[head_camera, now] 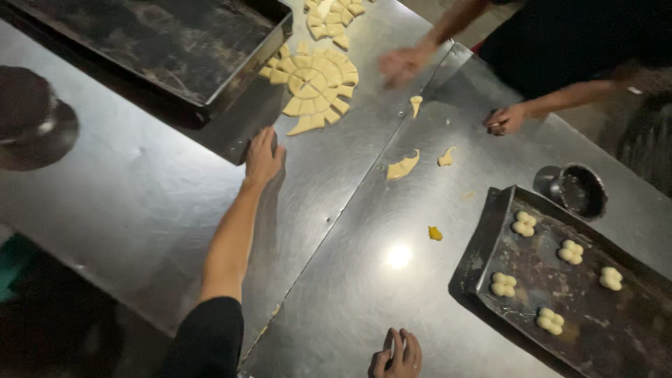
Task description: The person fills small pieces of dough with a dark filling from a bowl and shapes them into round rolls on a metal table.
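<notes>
Head view, single entry. I log my left hand (pixel 263 155) stretched far forward over the steel table (pixel 140 210), fingers curled down with nothing clearly in them; whether it grips anything I cannot tell. The cut dough round (pixel 313 85), a flat disc sliced into small wedges and squares, lies just ahead and to the right of that hand, close but apart, so the left hand is by far the nearer. My right hand (pixel 397 355) rests at the near table edge, fingers loosely folded, empty so far as I can see, well apart from the dough. Also present: an empty dark baking tray (pixel 175 42) to the left of the disc, its corner beside my left hand; loose dough scraps (pixel 402 166) mid-table; a second tray (pixel 490 231) at right carrying shaped dough pieces (pixel 523 223); a small dark cup (pixel 579 190) beyond it. Another person's hands (pixel 505 119) work across the table, one blurred. Nothing lies between my left hand and the disc.
</notes>
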